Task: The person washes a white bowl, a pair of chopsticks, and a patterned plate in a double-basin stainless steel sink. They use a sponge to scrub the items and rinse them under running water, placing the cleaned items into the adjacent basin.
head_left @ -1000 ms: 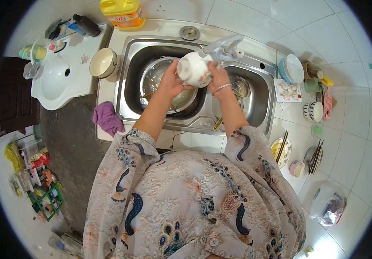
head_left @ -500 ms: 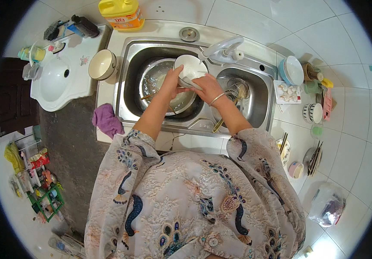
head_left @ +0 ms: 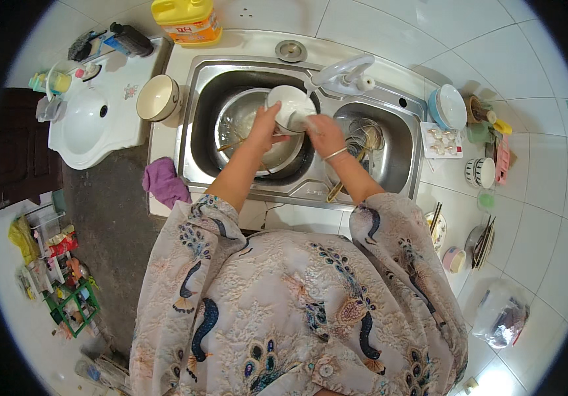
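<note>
Plate on the right bench, near side, partly behind my right sleeve: carries chopsticks, not dealt with as far as I can judge. Patterned bowls stand farther along, against the right wall; I cannot tell whether they are finished. In the right sink compartment, a long-handled utensil leans at the near rim and a wire utensil lies beyond; both appear left to do. The left compartment contains a metal basin with thin sticks in it, also apparently left. My right hand is partly closed at the bowl's right side; blur prevents telling whether it grips anything. My left hand is closed around the left edge of the white bowl, tilted above the metal basin, beside the faucet. This bowl I judge part-way done.
</note>
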Tool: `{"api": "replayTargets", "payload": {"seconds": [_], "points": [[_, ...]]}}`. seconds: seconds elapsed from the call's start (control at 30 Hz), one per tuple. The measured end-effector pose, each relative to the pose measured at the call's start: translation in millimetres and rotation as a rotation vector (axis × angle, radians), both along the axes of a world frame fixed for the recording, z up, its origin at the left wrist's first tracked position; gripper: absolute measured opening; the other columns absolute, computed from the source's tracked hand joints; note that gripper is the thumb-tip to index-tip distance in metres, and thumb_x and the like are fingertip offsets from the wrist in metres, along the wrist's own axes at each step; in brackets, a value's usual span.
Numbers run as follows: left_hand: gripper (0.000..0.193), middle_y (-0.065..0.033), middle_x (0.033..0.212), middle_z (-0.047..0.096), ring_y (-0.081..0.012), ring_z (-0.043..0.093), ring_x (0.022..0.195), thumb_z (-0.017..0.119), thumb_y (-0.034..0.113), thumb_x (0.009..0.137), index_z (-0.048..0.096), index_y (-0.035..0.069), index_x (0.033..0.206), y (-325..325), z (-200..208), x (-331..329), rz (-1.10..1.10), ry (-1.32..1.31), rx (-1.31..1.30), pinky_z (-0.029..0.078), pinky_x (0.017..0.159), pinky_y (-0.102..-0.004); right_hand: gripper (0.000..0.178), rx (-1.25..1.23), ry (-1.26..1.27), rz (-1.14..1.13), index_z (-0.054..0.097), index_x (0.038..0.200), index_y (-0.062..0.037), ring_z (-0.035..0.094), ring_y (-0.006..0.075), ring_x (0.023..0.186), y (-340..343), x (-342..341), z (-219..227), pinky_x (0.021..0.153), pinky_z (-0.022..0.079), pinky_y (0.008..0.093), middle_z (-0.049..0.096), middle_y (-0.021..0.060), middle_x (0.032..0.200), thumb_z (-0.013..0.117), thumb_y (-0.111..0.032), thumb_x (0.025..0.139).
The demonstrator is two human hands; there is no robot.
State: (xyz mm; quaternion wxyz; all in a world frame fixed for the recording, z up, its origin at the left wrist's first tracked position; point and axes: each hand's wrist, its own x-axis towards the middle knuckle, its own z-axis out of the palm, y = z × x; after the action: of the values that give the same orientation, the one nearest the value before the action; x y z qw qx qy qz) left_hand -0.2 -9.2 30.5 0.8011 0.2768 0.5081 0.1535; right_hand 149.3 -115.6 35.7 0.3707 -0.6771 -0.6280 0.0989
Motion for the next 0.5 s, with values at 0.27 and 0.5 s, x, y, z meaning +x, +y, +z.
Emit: {"api": "replayTargets", "payload": {"seconds": [0.27, 0.5], "points": [[0.052, -0.0163, 0.118, 0.042, -0.0327, 0.050, 0.099, 0.053, 0.029, 0.083, 0.028, 0.010, 0.123, -9, 10, 2, 0.046, 0.035, 0.068, 0.050, 0.075, -0.0486, 0.055, -0.628, -0.384, -0.216, 0.034, 0.132, -0.0192, 0.023, 0.0268, 0.128, 22, 26, -13, 0.103, 0.021, 0.0439, 0.022, 0.0116, 0.141, 0.053, -0.031, 0.082], [0.049, -0.0227, 0.119, 0.041, -0.0363, 0.052, 0.100, 0.045, 0.024, 0.085, 0.031, -0.004, 0.122, -9, -1, -14, 0.198, -0.214, -0.182, 0.053, 0.074, -0.0459, 0.053, -0.565, -0.406, -0.143, 0.039, 0.130, -0.0175, 0.027, 0.0333, 0.123, 11, 30, -43, 0.100, 0.029, 0.0397, 0.027, 0.0166, 0.136, 0.055, -0.025, 0.079]]}}
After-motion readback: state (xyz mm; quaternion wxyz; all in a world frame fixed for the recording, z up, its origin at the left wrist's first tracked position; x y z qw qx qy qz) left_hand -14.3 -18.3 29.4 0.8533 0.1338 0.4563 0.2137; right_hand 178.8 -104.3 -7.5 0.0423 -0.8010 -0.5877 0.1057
